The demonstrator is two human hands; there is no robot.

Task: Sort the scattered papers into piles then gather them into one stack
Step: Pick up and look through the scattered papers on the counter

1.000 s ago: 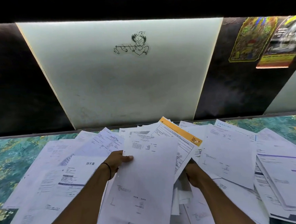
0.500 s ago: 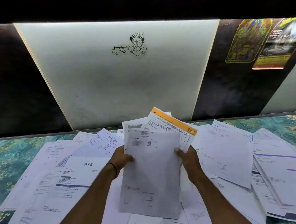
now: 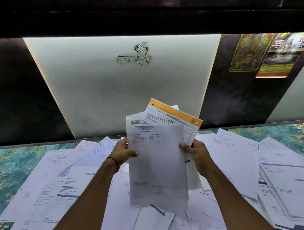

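Loose papers (image 3: 51, 187) cover the teal patterned tabletop (image 3: 11, 168) on the left, overlapping and running off the near edge. My left hand (image 3: 122, 154) grips the left edge of the raised bundle (image 3: 157, 169) — white printed pages, unevenly fanned, with an orange-banded invoice (image 3: 176, 115) sticking out the top. My right hand (image 3: 196, 153) pinches the bundle's right edge, thumb in front. Overlapping sheets (image 3: 283, 178) fill the right side — bare cloth shows only along the far and left edges.

Dim scene, brighter pale centre, dark top, wide-angle bending, soft blur throughout.
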